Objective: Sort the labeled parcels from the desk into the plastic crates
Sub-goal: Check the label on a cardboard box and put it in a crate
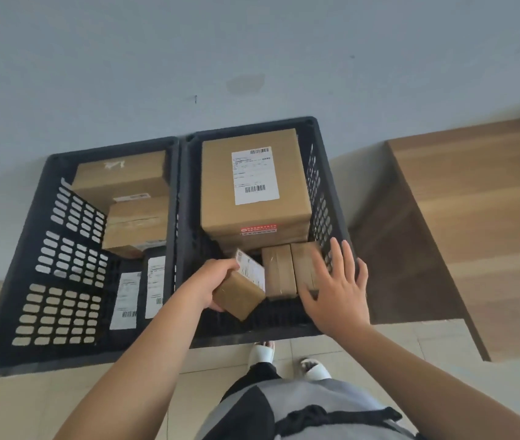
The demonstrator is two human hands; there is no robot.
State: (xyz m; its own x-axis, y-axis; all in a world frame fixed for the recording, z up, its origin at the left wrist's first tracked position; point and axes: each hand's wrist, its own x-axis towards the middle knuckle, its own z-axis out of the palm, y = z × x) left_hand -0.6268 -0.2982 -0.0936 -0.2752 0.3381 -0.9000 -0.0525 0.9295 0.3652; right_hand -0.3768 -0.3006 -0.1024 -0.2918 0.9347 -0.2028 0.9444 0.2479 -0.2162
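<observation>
Two black plastic crates stand side by side on the floor, the left crate (4,312) and the right crate (325,192). My left hand (212,282) grips a small labeled cardboard parcel (239,293), tilted, low inside the right crate. My right hand (336,290) hovers with fingers spread over two small brown parcels (279,268) lying side by side there; contact is unclear. Behind them sits a large labeled box (252,182). The left crate holds two brown boxes (125,179) and two dark flat parcels with white labels (125,300).
A wooden desk (474,201) stands right of the crates, against the grey wall (189,58). My feet in white slippers (263,352) are on the tiled floor just in front of the right crate.
</observation>
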